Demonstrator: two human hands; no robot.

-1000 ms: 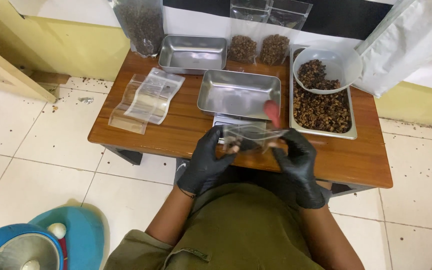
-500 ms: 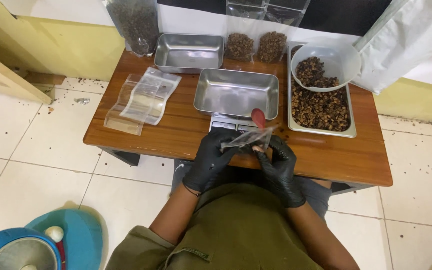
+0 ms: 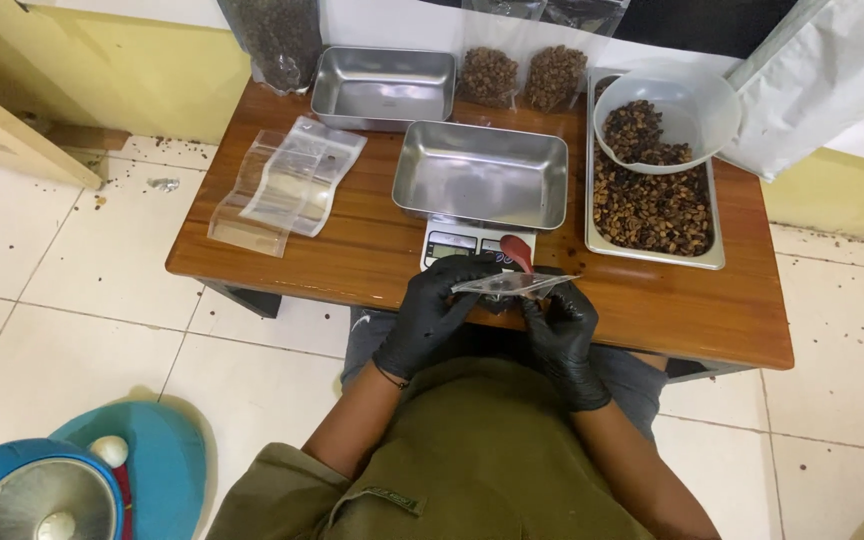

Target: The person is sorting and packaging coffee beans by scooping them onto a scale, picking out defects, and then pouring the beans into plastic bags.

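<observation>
A low wooden table (image 3: 352, 250) stood on a white tiled floor (image 3: 62, 300) against a yellow wall (image 3: 112, 45). It carried three steel trays, two filled pouches and one bowl (image 3: 687, 100). Left hand (image 3: 430, 315) and right hand (image 3: 559, 335), gloved, together pinched one clear pouch (image 3: 512, 285) above the table's near edge.

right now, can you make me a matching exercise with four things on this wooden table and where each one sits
Things:
1. clear plastic pouch
2. white round bowl
3. empty steel tray
4. stack of clear flat bags

Places:
A. on the digital scale
B. far left of the table
C. between both gloved hands
D. over the tray of brown beans

Pairs: 1-C, 2-D, 3-A, 4-B
</observation>
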